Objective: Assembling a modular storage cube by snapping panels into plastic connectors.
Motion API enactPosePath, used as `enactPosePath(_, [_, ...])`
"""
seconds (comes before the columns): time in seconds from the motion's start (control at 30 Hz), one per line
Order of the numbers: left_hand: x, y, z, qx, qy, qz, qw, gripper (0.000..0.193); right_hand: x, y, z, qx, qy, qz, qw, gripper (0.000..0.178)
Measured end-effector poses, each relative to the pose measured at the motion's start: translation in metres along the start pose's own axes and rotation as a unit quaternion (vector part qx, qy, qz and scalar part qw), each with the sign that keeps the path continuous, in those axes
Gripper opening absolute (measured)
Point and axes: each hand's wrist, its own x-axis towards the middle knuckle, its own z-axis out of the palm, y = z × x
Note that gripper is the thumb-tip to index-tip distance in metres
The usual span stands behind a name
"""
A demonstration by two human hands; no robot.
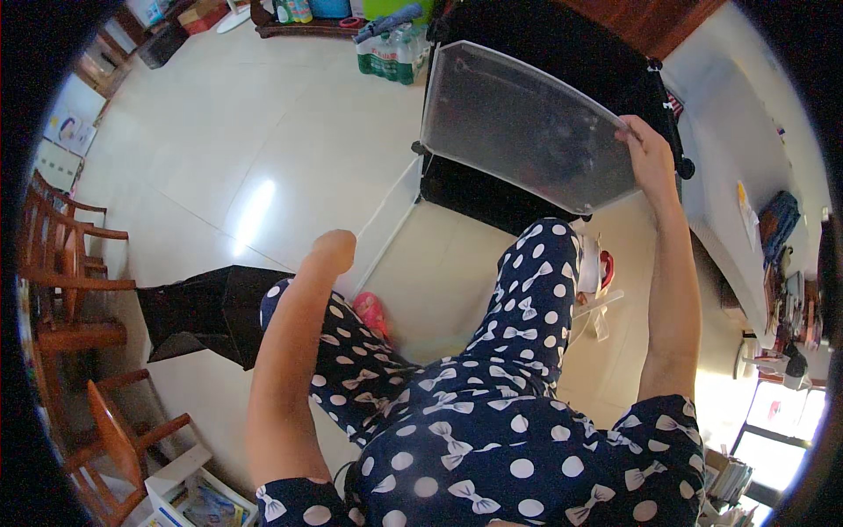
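Observation:
My right hand point(648, 156) grips the right edge of a translucent, pale-rimmed panel point(527, 123), fingers at its upper right corner. The panel lies tilted across the front of a black cube storage frame point(492, 195) with round black corner connectors. My left hand point(335, 251) is closed above my left knee, its fingers mostly hidden from view. Beside it runs a pale, clear strip point(386, 215), seemingly the edge of another see-through panel, which reaches up to the frame's lower left connector. Whether the left hand grips that strip, I cannot tell.
A black folded panel piece point(206, 309) lies left of my left knee. Wooden chairs point(75, 281) line the left side. A pack of green-wrapped bottles point(391, 57) stands beside the frame. A pink slipper point(371, 312) shows between my legs; a white open drawer point(198, 496) sits lower left.

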Motion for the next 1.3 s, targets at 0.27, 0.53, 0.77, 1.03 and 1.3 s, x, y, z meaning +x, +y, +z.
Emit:
enactPosePath(0.27, [0.013,0.060,-0.008,-0.035,0.053,-0.111,0.992,0.020,0.012,0.000,0.014,-0.039,0.027,0.017,0.999,0.026])
enactPosePath(0.53, [0.038,0.075,-0.020,-0.086,0.174,-0.111,0.975,0.019,0.037,-0.010,0.013,-0.071,0.050,-0.006,0.996,0.028])
enactPosePath(0.77, [0.083,0.082,0.011,-0.162,0.131,-0.093,0.974,0.023,0.029,-0.082,0.022,-0.069,-0.132,-0.037,0.988,0.039])
enactPosePath(1.03, [0.065,0.037,-0.025,-0.134,0.099,-0.080,0.983,0.040,-0.026,-0.150,0.059,0.091,-0.164,-0.071,0.980,0.058])
enactPosePath(1.3, [-0.006,0.149,-0.042,-0.537,0.417,0.163,0.715,0.080,-0.046,-0.178,0.072,0.412,-0.183,-0.051,0.891,0.057])
